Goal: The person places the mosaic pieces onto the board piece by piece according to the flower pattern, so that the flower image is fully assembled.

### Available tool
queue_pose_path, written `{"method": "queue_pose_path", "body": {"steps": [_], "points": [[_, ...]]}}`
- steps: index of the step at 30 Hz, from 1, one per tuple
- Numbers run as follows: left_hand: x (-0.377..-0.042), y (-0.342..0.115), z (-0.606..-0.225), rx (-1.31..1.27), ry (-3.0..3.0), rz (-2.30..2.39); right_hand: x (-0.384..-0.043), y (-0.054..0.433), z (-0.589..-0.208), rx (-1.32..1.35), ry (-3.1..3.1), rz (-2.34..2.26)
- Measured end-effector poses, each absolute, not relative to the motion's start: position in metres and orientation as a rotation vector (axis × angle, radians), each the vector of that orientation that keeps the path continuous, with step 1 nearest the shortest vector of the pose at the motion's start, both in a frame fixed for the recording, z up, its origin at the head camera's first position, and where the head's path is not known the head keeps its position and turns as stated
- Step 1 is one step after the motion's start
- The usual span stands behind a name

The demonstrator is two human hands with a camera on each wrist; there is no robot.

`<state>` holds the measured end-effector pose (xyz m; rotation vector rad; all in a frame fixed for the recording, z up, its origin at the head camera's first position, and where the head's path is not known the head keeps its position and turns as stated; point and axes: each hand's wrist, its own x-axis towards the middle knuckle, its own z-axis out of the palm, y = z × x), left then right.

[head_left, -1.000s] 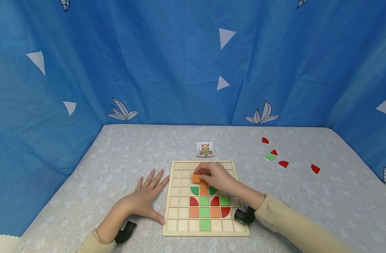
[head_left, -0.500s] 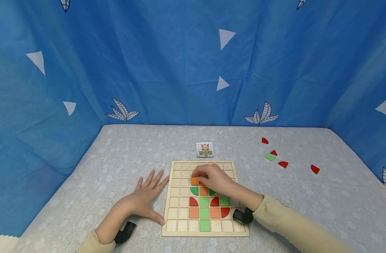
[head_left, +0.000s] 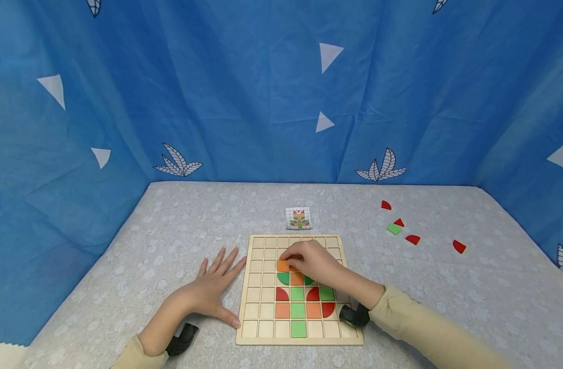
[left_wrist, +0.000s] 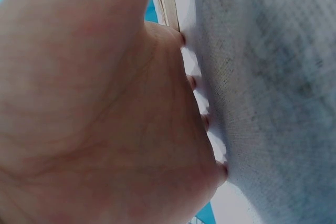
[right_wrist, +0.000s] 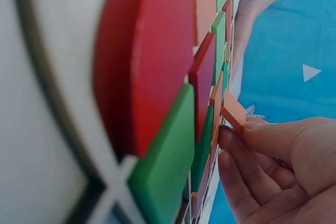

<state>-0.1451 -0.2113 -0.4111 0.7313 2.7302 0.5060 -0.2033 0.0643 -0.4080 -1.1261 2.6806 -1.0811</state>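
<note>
A wooden grid board (head_left: 255,328) lies on the table, partly filled with red, green and orange tiles. Between thumb and fingers, my right hand (head_left: 314,260) pinches an orange square tile (head_left: 283,265) over a cell just above a dark green rounded tile (head_left: 283,278). In the right wrist view this orange tile (right_wrist: 234,111) is tilted, its lower edge right at the board. The right hand hides some cells behind it. My left hand (head_left: 212,289) rests palm down on the table with fingers spread, forefinger and thumb at the board's left edge.
A small pattern card (head_left: 298,218) lies beyond the board. Off to the right are loose tiles: a light green one (head_left: 394,229), a red triangle (head_left: 399,222) and several red rounded ones (head_left: 412,239). A blue curtain (head_left: 263,102) closes off the back and sides.
My right hand has moved slightly left and towards me with the orange tile, which sits lower over the board. The left hand stays in place.
</note>
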Motion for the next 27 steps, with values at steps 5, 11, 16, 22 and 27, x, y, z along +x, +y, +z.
{"method": "queue_pose_path", "body": {"steps": [5, 11, 16, 22, 27], "points": [[-0.1457, -0.2116, -0.4117, 0.731, 2.730, 0.502, -0.2030, 0.0646, -0.4084, -1.122, 2.688, -1.086], [-0.1457, -0.2121, -0.4113, 0.738, 2.726, 0.507, -0.2034, 0.0642, -0.4086, -1.121, 2.694, -1.089], [-0.1459, -0.2126, -0.4126, 0.738, 2.729, 0.509, -0.2034, 0.0642, -0.4084, -1.093, 2.703, -1.091], [-0.1461, -0.2134, -0.4142, 0.742, 2.727, 0.516, -0.2032, 0.0639, -0.4079, -1.075, 2.688, -1.099], [-0.1465, -0.2134, -0.4134, 0.745, 2.724, 0.512, -0.2039, 0.0639, -0.4085, -1.072, 2.688, -1.088]]}}
